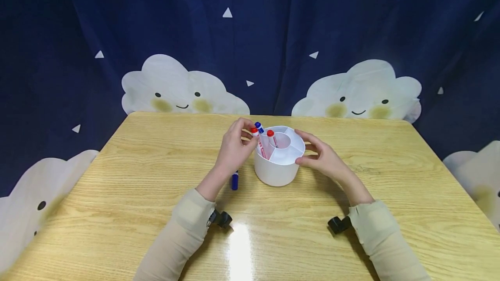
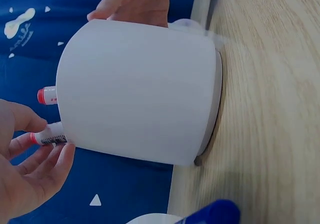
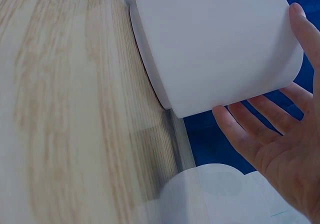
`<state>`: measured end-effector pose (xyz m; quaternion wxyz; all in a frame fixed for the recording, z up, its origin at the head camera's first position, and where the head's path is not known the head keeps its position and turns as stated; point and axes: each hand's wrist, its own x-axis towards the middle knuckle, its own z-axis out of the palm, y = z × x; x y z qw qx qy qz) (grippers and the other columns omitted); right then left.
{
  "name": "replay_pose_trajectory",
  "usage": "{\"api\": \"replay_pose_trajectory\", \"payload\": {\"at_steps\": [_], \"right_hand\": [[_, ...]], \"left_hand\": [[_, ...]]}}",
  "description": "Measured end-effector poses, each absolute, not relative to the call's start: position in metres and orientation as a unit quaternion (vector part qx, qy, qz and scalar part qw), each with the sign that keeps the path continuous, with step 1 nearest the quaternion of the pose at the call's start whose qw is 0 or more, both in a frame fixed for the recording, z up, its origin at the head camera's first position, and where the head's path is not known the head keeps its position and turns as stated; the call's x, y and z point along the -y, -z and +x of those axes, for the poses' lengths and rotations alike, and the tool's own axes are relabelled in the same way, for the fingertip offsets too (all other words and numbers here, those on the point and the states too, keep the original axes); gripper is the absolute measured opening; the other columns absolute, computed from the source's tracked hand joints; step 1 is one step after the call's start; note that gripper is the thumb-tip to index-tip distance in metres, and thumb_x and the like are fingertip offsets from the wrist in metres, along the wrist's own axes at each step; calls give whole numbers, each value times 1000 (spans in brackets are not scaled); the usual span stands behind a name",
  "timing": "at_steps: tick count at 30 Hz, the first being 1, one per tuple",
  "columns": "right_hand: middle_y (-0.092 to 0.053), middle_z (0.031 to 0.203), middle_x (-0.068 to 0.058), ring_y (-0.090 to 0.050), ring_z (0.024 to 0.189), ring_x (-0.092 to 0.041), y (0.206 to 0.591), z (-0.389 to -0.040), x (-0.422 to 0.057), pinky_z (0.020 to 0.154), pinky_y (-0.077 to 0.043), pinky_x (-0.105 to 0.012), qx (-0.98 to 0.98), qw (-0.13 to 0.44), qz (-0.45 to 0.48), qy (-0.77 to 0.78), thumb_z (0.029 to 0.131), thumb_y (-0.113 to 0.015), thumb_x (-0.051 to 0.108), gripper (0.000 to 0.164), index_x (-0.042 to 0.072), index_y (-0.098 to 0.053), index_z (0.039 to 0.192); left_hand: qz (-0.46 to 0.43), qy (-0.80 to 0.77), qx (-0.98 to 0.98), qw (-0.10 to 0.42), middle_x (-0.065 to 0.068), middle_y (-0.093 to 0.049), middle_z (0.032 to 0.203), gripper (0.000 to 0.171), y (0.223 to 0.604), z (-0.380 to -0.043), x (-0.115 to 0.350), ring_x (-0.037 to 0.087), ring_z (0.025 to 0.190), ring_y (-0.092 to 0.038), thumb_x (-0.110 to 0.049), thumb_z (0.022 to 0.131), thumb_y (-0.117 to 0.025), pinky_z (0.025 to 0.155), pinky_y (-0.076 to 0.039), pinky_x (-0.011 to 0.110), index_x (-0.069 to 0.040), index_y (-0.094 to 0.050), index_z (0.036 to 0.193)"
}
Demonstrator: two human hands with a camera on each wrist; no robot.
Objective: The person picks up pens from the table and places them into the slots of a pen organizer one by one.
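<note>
A round white desk organizer (image 1: 275, 173) with several compartments stands on the table. My left hand (image 1: 236, 145) is at its left rim and pinches a red-capped marker (image 2: 52, 134) between thumb and fingers, the marker's lower part inside a left compartment. Beside it a blue-capped marker (image 1: 259, 127) leans in the organizer. Another red-capped marker (image 1: 271, 134) stands in the round middle cup. On the right side, my right hand (image 1: 321, 156) holds the organizer, thumb at the front of the rim and fingers spread round the far side.
A blue-capped marker (image 1: 235, 181) lies on the wooden table (image 1: 156, 177) left of the organizer, partly hidden by my left wrist. Behind the table hangs a dark blue curtain (image 1: 265, 34) with clouds. A small black camera mount (image 1: 339, 224) juts from each sleeve.
</note>
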<state>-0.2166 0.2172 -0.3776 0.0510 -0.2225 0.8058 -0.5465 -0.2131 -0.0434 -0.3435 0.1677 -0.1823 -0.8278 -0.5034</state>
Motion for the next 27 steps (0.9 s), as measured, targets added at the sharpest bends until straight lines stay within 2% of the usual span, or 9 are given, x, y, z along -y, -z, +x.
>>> {"api": "replay_pose_trajectory", "payload": {"at_steps": [5, 8, 11, 22, 27], "right_hand": [[-36, 141, -3, -44, 118, -31, 378, -216, -217, 90, -47, -36, -806, 50, -223, 546, 78, -70, 14, 73, 24, -34, 140], [-36, 141, -2, -44, 118, -31, 378, -217, -217, 89, -48, -32, -808, 49, -223, 544, 78, -70, 15, 72, 24, -34, 140], [-36, 141, -2, -44, 119, -32, 379, -217, -217, 89, -47, -32, -808, 48, -223, 544, 78, -70, 15, 72, 24, -34, 140], [-36, 142, -2, -44, 119, -31, 380, -217, -217, 88, -48, -28, -805, 48, -225, 546, 78, -70, 14, 73, 23, -33, 141], [-36, 141, -3, -44, 118, -31, 379, -217, -217, 89, -47, -32, -805, 49, -225, 547, 78, -71, 15, 73, 23, -33, 140]], "left_hand": [[-187, 476, 840, 181, 8, -56, 101, 24, 345, -216, 51, 18, 83, -59, -1, 82, -51, 68, -52, 24, -5, -53, 105], [-174, 469, 846, 184, 8, -56, 101, 25, 346, -219, 57, 20, 84, -59, -1, 81, -50, 69, -52, 27, -5, -53, 105], [-149, 462, 856, 177, 9, -56, 102, 24, 349, -224, 63, 22, 85, -58, -2, 81, -52, 70, -51, 30, -4, -53, 105], [-52, 355, 932, 60, 16, -55, 102, 37, 375, -241, 76, 27, 85, -55, -13, 80, -60, 73, -47, 37, -1, -52, 113], [-28, 326, 945, 18, 14, -54, 98, 43, 381, -246, 74, 26, 83, -54, -17, 79, -62, 71, -47, 36, 0, -50, 116]]}}
